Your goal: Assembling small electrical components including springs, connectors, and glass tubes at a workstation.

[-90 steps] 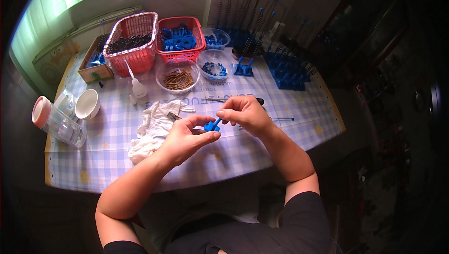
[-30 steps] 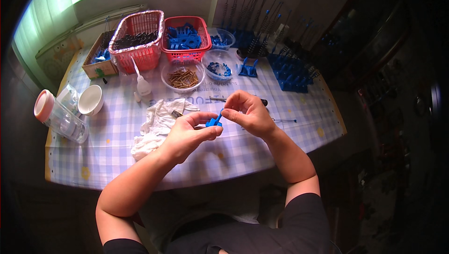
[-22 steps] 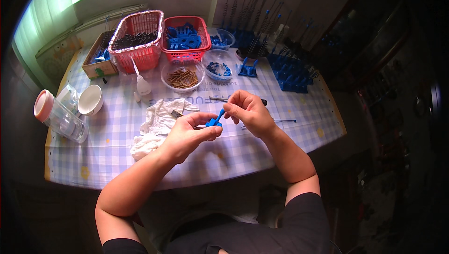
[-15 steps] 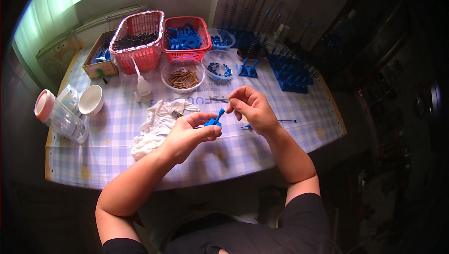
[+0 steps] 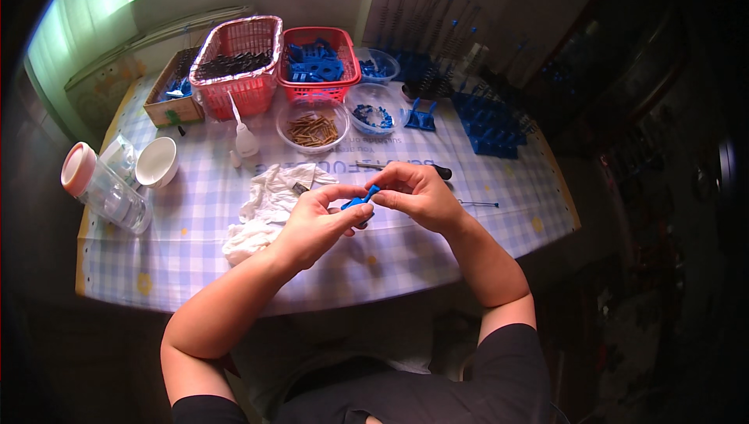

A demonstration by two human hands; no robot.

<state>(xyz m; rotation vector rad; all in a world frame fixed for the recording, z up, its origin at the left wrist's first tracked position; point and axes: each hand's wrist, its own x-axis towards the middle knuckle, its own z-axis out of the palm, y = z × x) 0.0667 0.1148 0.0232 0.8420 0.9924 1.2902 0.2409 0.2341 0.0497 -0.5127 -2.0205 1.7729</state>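
Between the thumb and fingers of my left hand (image 5: 312,225) is a small blue plastic part (image 5: 356,202) with a narrow stem pointing up and right. My right hand (image 5: 424,198) pinches the tip of that stem, so both hands meet on the part. Whether anything tiny sits between the right fingertips is hidden. Just beyond my right hand lies a screwdriver (image 5: 442,173) with a black handle, its thin metal shaft pointing left. A thin rod (image 5: 482,204) with a blue end rests on the cloth right of my right wrist, partly covered by the hand.
Left of my hands lies a crumpled white cloth (image 5: 273,198); beyond it are a white dropper bottle (image 5: 245,141), a white bowl (image 5: 156,163) and a clear jar (image 5: 113,194). Farther back stand a tub of brass-coloured pins (image 5: 314,129), red baskets (image 5: 236,96) and blue racks (image 5: 491,131).
My right hand has moved in a little toward the left and now touches the blue part's stem. The screwdriver's black handle has come into sight behind it. My left hand keeps its hold.
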